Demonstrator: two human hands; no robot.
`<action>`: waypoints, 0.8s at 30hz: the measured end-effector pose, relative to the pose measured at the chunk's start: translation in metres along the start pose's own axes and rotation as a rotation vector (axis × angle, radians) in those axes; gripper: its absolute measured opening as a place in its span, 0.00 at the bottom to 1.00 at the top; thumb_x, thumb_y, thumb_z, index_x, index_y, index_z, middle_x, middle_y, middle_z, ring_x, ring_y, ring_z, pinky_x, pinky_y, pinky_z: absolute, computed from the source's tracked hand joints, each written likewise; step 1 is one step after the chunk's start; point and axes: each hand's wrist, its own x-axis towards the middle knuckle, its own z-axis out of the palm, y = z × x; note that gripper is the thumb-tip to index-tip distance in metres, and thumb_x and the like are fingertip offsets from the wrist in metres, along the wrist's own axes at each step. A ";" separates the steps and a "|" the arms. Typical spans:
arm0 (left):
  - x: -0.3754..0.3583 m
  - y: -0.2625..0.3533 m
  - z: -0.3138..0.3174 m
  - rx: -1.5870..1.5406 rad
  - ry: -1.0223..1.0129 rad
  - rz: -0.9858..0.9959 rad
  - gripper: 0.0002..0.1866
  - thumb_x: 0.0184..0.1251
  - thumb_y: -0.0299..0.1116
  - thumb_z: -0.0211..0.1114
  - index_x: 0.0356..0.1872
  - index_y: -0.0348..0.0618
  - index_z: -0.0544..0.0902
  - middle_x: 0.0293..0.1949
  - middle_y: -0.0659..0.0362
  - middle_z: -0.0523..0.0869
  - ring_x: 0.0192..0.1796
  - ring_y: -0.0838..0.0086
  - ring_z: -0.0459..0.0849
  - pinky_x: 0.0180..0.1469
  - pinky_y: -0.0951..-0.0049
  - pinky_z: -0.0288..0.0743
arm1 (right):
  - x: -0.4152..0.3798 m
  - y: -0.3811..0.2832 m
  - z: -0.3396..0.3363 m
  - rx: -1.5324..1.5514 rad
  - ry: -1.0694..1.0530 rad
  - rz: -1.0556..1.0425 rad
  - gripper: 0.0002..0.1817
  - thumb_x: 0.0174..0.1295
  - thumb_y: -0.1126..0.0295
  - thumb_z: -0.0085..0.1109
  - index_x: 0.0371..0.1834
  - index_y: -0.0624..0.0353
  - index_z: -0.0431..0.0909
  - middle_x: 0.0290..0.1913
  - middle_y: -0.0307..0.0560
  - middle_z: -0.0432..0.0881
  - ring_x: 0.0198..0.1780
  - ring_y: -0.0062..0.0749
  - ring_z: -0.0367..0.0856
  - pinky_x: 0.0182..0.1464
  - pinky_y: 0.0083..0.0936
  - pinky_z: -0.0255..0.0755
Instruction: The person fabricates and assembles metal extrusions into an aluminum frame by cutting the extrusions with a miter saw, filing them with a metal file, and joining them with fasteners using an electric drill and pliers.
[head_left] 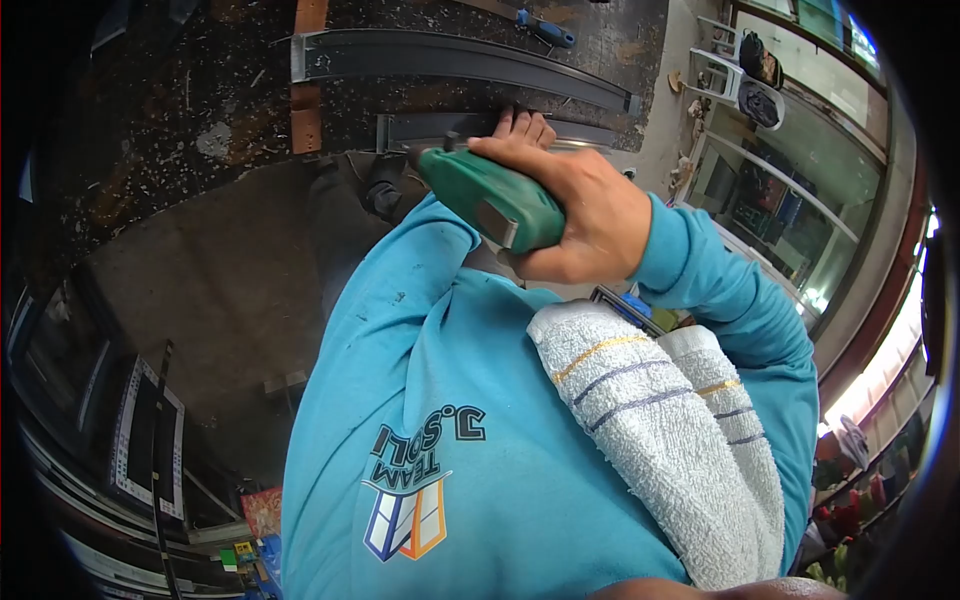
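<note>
My right hand (pixel 590 205) grips a green power tool (pixel 490 195) held out in front of my chest, over a dark workbench (pixel 180 110). Just beyond the tool, the fingers of my left hand (pixel 525 125) rest on a short grey metal channel (pixel 420 128) lying on the bench. The tool and my teal left sleeve (pixel 400 280) hide the rest of that hand, so its grip is unclear. The tool's working end is hidden too.
A longer grey metal channel (pixel 450 58) lies farther back on the bench, with a blue-handled screwdriver (pixel 545 30) behind it and a rusty brown bar (pixel 307 100) at its left end. A striped white towel (pixel 660 420) drapes my shoulder. White chairs (pixel 735 75) and glass doors stand at right.
</note>
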 end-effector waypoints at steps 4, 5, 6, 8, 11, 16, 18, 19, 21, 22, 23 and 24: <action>-0.014 -0.024 -0.025 -0.499 0.148 -0.130 0.34 0.68 0.45 0.52 0.70 0.33 0.63 0.71 0.44 0.64 0.74 0.53 0.61 0.75 0.49 0.53 | 0.004 -0.006 -0.001 -0.060 -0.027 -0.010 0.46 0.37 0.66 0.67 0.66 0.70 0.66 0.45 0.66 0.83 0.41 0.53 0.87 0.48 0.37 0.81; -0.017 -0.027 -0.026 -0.543 0.159 -0.126 0.34 0.68 0.44 0.53 0.70 0.33 0.63 0.71 0.44 0.65 0.74 0.53 0.61 0.75 0.50 0.54 | 0.002 -0.007 -0.001 -0.078 -0.032 -0.014 0.47 0.36 0.65 0.67 0.66 0.71 0.66 0.45 0.67 0.83 0.41 0.53 0.87 0.48 0.37 0.81; -0.019 -0.031 -0.029 -0.564 0.164 -0.124 0.34 0.67 0.44 0.54 0.70 0.34 0.64 0.70 0.45 0.65 0.74 0.54 0.62 0.75 0.50 0.54 | 0.002 -0.007 -0.001 -0.091 -0.048 0.002 0.47 0.36 0.65 0.67 0.66 0.71 0.66 0.45 0.67 0.83 0.41 0.53 0.87 0.48 0.37 0.81; -0.024 -0.031 -0.029 -0.603 0.159 -0.126 0.34 0.66 0.44 0.55 0.69 0.35 0.64 0.70 0.45 0.66 0.73 0.54 0.62 0.75 0.50 0.54 | 0.002 -0.008 -0.003 -0.113 -0.080 0.035 0.47 0.36 0.64 0.68 0.66 0.72 0.66 0.45 0.67 0.83 0.41 0.53 0.87 0.49 0.37 0.81; -0.029 -0.030 -0.028 -0.651 0.146 -0.134 0.34 0.64 0.44 0.57 0.69 0.36 0.64 0.69 0.46 0.67 0.72 0.54 0.63 0.74 0.50 0.55 | 0.004 -0.006 -0.004 -0.141 -0.070 0.030 0.48 0.36 0.64 0.68 0.67 0.72 0.66 0.45 0.68 0.83 0.41 0.54 0.87 0.49 0.37 0.81; -0.026 -0.029 -0.027 -0.710 0.120 -0.156 0.35 0.62 0.43 0.60 0.68 0.39 0.65 0.67 0.48 0.69 0.70 0.55 0.65 0.73 0.51 0.57 | 0.004 -0.013 -0.002 -0.230 -0.098 0.044 0.46 0.36 0.62 0.69 0.65 0.71 0.69 0.41 0.67 0.84 0.38 0.53 0.87 0.47 0.38 0.81; -0.024 -0.027 -0.027 -0.727 0.103 -0.176 0.35 0.61 0.43 0.62 0.68 0.40 0.65 0.66 0.48 0.69 0.70 0.56 0.66 0.72 0.51 0.57 | 0.004 -0.015 -0.002 -0.297 -0.134 0.033 0.46 0.36 0.62 0.69 0.64 0.71 0.70 0.39 0.66 0.85 0.37 0.53 0.87 0.46 0.37 0.81; -0.023 -0.026 -0.027 -0.734 0.091 -0.187 0.35 0.60 0.43 0.62 0.68 0.41 0.65 0.66 0.49 0.70 0.69 0.56 0.66 0.72 0.51 0.57 | 0.005 -0.015 0.000 -0.341 -0.149 0.026 0.44 0.38 0.60 0.68 0.64 0.67 0.71 0.38 0.64 0.85 0.37 0.52 0.87 0.46 0.38 0.82; -0.020 -0.024 -0.027 -0.746 0.070 -0.210 0.35 0.59 0.43 0.64 0.67 0.42 0.66 0.65 0.49 0.70 0.69 0.56 0.67 0.72 0.51 0.58 | 0.006 -0.013 0.009 -0.423 -0.168 0.011 0.41 0.41 0.55 0.67 0.63 0.61 0.74 0.38 0.62 0.86 0.37 0.52 0.87 0.45 0.40 0.83; -0.017 -0.024 -0.028 -0.746 0.058 -0.223 0.35 0.59 0.42 0.64 0.67 0.42 0.66 0.65 0.50 0.71 0.68 0.56 0.67 0.72 0.51 0.58 | 0.004 -0.009 0.013 -0.407 -0.164 0.002 0.40 0.42 0.54 0.66 0.62 0.62 0.74 0.39 0.63 0.86 0.40 0.54 0.87 0.48 0.40 0.82; -0.014 -0.022 -0.028 -0.744 0.048 -0.230 0.36 0.58 0.42 0.65 0.67 0.43 0.66 0.64 0.50 0.71 0.68 0.57 0.68 0.71 0.52 0.58 | 0.002 -0.005 0.012 -0.356 -0.135 -0.015 0.40 0.43 0.54 0.66 0.62 0.62 0.74 0.40 0.64 0.85 0.42 0.54 0.86 0.48 0.40 0.82; -0.012 -0.021 -0.028 -0.748 0.033 -0.237 0.36 0.58 0.42 0.66 0.67 0.43 0.66 0.64 0.50 0.71 0.68 0.57 0.68 0.71 0.52 0.59 | -0.003 0.000 0.010 -0.299 -0.100 -0.021 0.40 0.43 0.54 0.66 0.62 0.63 0.73 0.41 0.65 0.85 0.43 0.55 0.86 0.49 0.40 0.81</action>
